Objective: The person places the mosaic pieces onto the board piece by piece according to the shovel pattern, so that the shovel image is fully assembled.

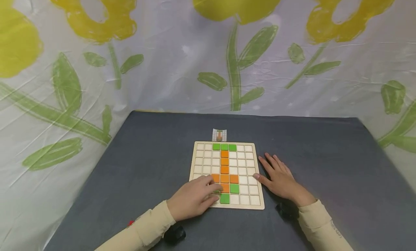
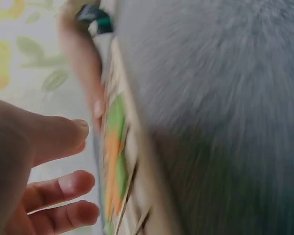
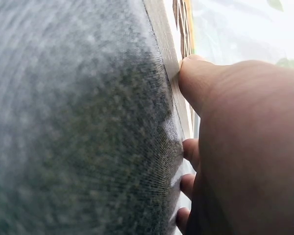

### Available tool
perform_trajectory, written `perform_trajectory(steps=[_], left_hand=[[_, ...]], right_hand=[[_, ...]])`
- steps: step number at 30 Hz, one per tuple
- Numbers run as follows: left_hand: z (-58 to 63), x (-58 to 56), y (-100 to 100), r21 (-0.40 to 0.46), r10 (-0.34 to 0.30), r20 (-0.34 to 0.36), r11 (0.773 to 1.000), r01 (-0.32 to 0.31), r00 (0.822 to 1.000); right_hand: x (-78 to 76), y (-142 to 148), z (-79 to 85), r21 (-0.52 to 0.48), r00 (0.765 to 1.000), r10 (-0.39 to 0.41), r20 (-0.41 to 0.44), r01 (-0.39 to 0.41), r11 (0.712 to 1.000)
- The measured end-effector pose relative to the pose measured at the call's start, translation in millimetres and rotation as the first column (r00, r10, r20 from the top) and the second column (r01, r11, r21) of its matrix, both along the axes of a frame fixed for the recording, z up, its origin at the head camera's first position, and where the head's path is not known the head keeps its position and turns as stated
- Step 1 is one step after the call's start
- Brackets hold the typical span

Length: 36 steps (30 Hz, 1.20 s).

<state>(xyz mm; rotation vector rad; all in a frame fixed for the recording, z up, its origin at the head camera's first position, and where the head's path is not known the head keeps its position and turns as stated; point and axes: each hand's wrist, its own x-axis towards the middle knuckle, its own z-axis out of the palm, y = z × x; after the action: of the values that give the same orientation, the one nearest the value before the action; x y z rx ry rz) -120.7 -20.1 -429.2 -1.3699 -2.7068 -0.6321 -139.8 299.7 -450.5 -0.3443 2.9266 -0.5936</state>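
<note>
A square wooden grid board (image 1: 244,179) lies on the table, with orange tiles (image 1: 224,161) and green tiles (image 1: 234,188) set in its cells. Green tiles form a short row at the far edge; orange ones make a column below, widening into a crossbar. Over the board's near left part is my left hand (image 1: 191,197), its fingers hiding several cells. The left wrist view shows its thumb (image 2: 63,134) apart from the fingers, nothing between them. My right hand (image 1: 279,177) lies spread at the board's right edge, thumb (image 3: 193,73) on the rim.
Just beyond the board's far edge sits a small printed card (image 1: 219,135) with a gridded picture. The dark grey table (image 1: 156,146) reaches a flowered curtain (image 1: 169,70) behind. Black wrist devices (image 1: 174,234) hang under both sleeves.
</note>
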Motion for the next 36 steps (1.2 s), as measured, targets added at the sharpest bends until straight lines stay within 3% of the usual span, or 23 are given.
perform_trajectory(steps=[5,11,16,21,25,28,30,36], left_hand=[[13.0,4.3,-37,0.071,0.146,0.029,0.987,-0.148,0.989],[29.3,14.0,-91,0.142,0.291,-0.086,0.95,-0.277,0.953],[39.2,25.4,-127,0.094,0.383,-0.124,0.923,-0.373,0.915],[37.6,46.2,-153,-0.065,0.478,0.017,0.877,-0.476,0.878],[33.6,57.5,-163,-0.205,0.521,0.158,0.848,-0.488,0.839],[30.0,63.2,-168,-0.252,0.536,0.201,0.837,-0.486,0.82],[27.2,65.8,-171,-0.263,0.531,0.208,0.839,-0.475,0.822],[21.9,72.6,-180,-0.246,0.41,0.188,0.899,-0.361,0.893]], right_hand=[[0.3,-1,2.9,0.002,1.0,0.011,0.007,-0.011,1.0],[0.6,-4,-2.0,0.02,0.999,0.023,0.027,-0.023,1.0],[-2.0,-2,2.3,0.028,0.998,0.045,0.039,-0.046,0.999],[-3.7,-2,9.0,0.05,0.997,0.063,0.055,-0.066,0.997],[-5.1,0,10.7,0.061,0.995,0.069,0.077,-0.073,0.995],[-6.2,0,11.1,0.07,0.994,0.071,0.082,-0.077,0.995],[-6.6,-1,10.6,0.071,0.994,0.072,0.086,-0.078,0.994],[-8.0,-1,12.5,0.077,0.993,0.068,0.101,-0.076,0.994]])
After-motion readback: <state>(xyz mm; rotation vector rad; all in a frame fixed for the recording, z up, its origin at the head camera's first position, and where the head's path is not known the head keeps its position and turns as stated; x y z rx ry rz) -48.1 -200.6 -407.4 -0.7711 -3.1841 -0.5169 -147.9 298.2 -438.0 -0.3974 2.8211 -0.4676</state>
